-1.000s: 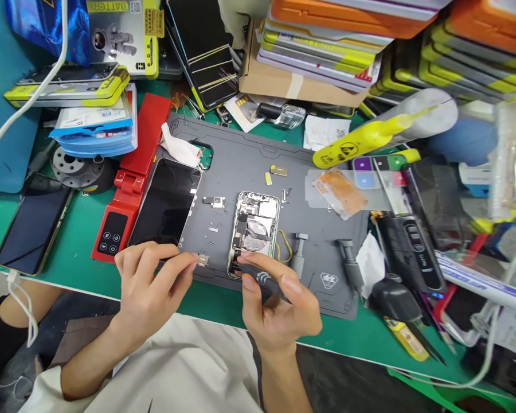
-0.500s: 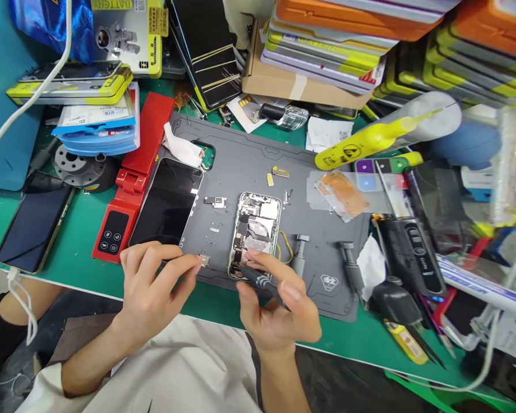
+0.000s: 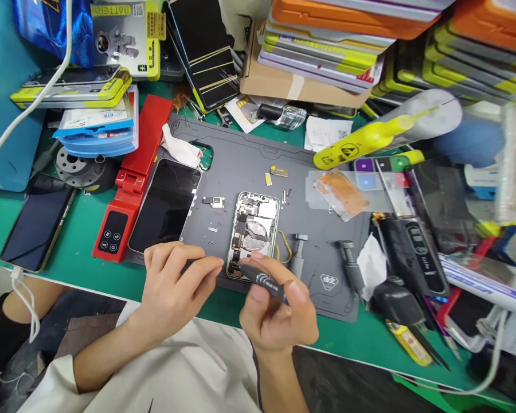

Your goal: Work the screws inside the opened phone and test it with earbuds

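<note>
An opened smartphone (image 3: 258,221) lies on the grey work mat, its board and a round coil exposed. My right hand (image 3: 279,312) grips a dark screwdriver (image 3: 264,281) with light rings, slanting over the phone's lower end. Just left of that end is my left hand (image 3: 178,284), thumb and forefinger pinched together; whatever they hold is too small or hidden to make out. A detached phone screen (image 3: 165,201) rests left of the phone, behind my left hand. Between them lie a small metal bracket (image 3: 217,202) and a tiny silver piece (image 3: 213,229).
The grey mat (image 3: 241,149) covers the middle of a green bench. A red folding device (image 3: 131,189) borders it on the left. At right are a yellow bottle (image 3: 348,146), clamps (image 3: 300,255) and assorted tools. Stacked boxes (image 3: 318,63) line the back.
My left hand has moved right, toward the phone's lower end. The small metal piece near its fingertips no longer shows on the mat. My right hand keeps the screwdriver over the phone.
</note>
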`<act>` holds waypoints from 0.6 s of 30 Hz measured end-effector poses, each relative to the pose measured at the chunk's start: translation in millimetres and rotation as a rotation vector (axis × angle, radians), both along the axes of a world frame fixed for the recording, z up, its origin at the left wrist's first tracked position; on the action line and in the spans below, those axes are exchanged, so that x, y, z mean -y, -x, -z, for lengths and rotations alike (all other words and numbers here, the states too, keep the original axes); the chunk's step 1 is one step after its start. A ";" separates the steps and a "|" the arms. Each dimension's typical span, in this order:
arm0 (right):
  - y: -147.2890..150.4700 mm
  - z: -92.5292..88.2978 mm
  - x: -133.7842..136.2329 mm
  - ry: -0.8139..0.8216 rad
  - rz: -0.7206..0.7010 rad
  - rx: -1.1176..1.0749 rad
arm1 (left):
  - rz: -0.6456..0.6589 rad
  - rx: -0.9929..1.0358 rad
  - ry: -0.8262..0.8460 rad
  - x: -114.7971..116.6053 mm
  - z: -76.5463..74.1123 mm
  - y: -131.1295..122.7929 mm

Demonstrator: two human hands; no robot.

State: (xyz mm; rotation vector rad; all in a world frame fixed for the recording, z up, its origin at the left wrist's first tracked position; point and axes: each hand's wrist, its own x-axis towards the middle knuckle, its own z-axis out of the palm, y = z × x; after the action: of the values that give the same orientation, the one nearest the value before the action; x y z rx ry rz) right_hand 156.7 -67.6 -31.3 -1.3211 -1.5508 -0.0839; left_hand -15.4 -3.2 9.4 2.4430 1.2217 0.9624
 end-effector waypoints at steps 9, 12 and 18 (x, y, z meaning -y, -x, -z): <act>-0.7 3.1 2.0 0.019 -0.004 -0.037 | 0.018 -0.004 0.003 -1.5 5.8 -8.3; -1.6 2.4 -1.3 0.010 -0.004 -0.064 | 0.034 -0.018 0.006 -2.2 7.9 -8.3; -4.5 -1.8 -3.0 0.013 0.021 -0.213 | 0.077 -0.050 -0.028 -4.4 5.8 -8.3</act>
State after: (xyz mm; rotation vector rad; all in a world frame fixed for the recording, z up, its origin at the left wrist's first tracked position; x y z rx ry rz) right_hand 161.2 -64.6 -29.5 -1.3127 -1.3594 0.0527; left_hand -7.0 1.2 3.5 2.5299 1.1285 0.9084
